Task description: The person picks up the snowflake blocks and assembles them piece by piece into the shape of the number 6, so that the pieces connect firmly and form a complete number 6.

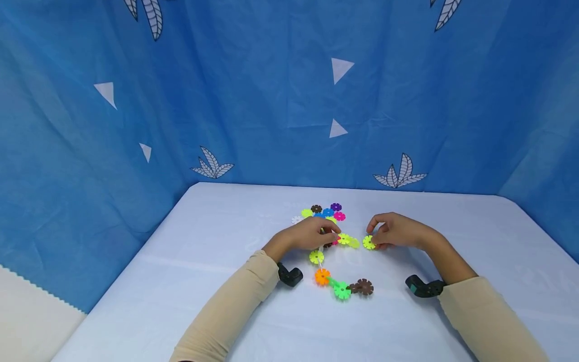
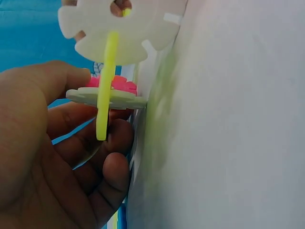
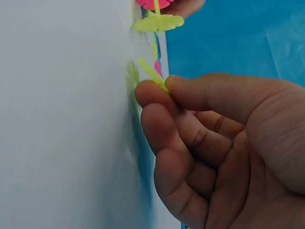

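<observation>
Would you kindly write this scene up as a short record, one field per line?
Left hand: grips a chain of linked discs
Right hand: pinches a single yellow disc between its fingers
Gap: the yellow disc is apart from the chain's nearest end, also yellow
Chain's other end: a brown disc
Beyond left hand: a cluster of multicoloured discs
Surface: white-covered table
Backdrop: blue cloth with triangles and leaf prints
</observation>
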Demonstrator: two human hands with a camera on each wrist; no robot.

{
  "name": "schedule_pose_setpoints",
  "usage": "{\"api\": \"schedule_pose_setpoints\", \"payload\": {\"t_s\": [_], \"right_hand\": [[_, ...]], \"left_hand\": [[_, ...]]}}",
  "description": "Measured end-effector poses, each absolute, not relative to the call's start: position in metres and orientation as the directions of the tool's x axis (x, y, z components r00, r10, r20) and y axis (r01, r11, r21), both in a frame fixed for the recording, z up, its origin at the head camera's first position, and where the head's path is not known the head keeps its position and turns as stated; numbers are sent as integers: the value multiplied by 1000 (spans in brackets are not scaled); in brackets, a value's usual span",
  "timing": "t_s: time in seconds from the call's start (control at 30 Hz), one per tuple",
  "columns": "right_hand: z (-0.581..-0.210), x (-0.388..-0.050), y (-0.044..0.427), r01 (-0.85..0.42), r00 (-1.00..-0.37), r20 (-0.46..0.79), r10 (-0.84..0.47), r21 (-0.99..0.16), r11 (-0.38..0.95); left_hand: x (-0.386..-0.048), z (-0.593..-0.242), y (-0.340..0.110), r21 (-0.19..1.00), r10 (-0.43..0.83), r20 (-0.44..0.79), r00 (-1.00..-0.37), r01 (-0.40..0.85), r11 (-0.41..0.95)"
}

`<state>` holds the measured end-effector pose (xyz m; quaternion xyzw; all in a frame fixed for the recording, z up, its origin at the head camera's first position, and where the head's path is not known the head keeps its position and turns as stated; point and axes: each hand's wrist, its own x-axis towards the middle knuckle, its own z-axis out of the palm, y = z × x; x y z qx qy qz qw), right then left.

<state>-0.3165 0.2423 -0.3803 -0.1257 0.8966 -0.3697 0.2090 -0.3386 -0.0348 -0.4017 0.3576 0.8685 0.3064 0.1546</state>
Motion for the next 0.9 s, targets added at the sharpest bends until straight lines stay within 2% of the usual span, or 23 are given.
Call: {"api": "schedule_pose_setpoints", "payload": {"t_s": [0.43,0.67,0.9], "right_hand": [[-390,-311,238,23,-856,-318,-409,-812,584],[-392,-313,238,108,-828,-346,-441,-871,480],[-397,-313,236,144,-839,-349,-417,-882,449]], "left_hand": [[-338,-402,-38,667,702,-47,-710,501,552],[-339,-403,-42,682,696,-56,-716,482,551],[-339,-404,-46,688,694,-62,-717,473,550]]}}
